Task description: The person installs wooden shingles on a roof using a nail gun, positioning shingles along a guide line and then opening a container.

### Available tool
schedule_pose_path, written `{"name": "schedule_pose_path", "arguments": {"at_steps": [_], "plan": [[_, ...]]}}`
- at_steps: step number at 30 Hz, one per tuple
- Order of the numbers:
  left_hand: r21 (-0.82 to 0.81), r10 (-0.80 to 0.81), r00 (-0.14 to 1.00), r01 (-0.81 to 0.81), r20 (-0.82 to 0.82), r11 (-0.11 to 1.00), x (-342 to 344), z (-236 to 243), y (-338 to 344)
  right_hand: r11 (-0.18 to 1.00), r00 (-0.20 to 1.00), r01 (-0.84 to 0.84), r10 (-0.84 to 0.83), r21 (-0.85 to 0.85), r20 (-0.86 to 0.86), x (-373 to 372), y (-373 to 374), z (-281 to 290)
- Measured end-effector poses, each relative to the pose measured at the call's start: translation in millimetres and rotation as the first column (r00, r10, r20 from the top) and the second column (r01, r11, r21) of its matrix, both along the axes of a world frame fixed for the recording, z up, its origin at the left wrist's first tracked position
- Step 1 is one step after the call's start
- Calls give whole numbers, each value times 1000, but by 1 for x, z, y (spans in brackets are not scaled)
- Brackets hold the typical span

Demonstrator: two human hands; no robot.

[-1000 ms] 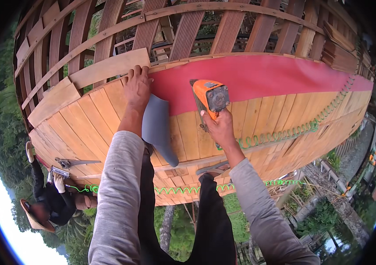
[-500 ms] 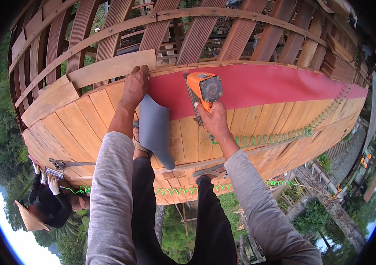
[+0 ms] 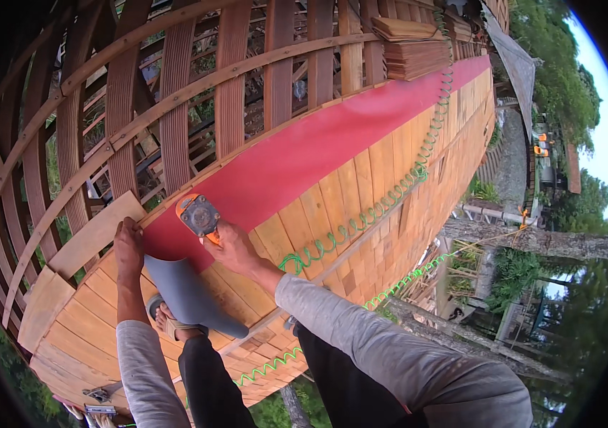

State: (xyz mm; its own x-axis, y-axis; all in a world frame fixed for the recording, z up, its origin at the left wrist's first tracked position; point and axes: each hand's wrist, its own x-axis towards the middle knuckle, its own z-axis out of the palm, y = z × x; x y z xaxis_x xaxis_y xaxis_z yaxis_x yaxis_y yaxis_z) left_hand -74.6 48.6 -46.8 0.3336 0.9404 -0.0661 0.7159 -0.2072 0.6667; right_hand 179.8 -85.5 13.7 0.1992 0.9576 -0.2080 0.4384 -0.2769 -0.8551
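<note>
My right hand (image 3: 238,251) grips an orange nail gun (image 3: 198,214), its nose set against the red membrane strip (image 3: 332,143) just above the wooden shingles (image 3: 361,178). My left hand (image 3: 129,246) lies flat, fingers up, at the lower end of a loose wooden plank (image 3: 93,235) beside the red strip. A grey curved sheet (image 3: 186,296) lies on the shingles between my forearms, over my sandalled foot (image 3: 165,319). A green coiled hose (image 3: 382,200) runs from near my right wrist up along the roof.
Curved wooden ribs and battens (image 3: 232,78) form an open frame above the red strip. A stack of shingles (image 3: 411,46) sits at the top. The roof drops off to the right toward trees and buildings (image 3: 546,157). A second green hose (image 3: 404,278) hangs below.
The view has swung so the roof now runs up to the right and my hands sit lower left. The person below has left the picture. Both hands keep their places on plank and tool.
</note>
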Motion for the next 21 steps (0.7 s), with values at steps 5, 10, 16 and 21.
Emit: {"name": "schedule_pose_path", "arguments": {"at_steps": [5,10,16,21], "plan": [[16,-1,1000,2,-25,1000,-2,2,4,999,999,48,-48,-24,11,-4,5,20],[14,2,1000,-2,-8,1000,-10,14,-5,997,997,70,-69,34,-25,2,-6,49],[-131,166,981,-178,-98,975,-57,88,-126,999,1000,18,-17,-48,21,66,-118,121],[-323,160,958,-233,-237,917,-178,184,-303,945,991,-10,54,-328,125,138,-277,190]]}}
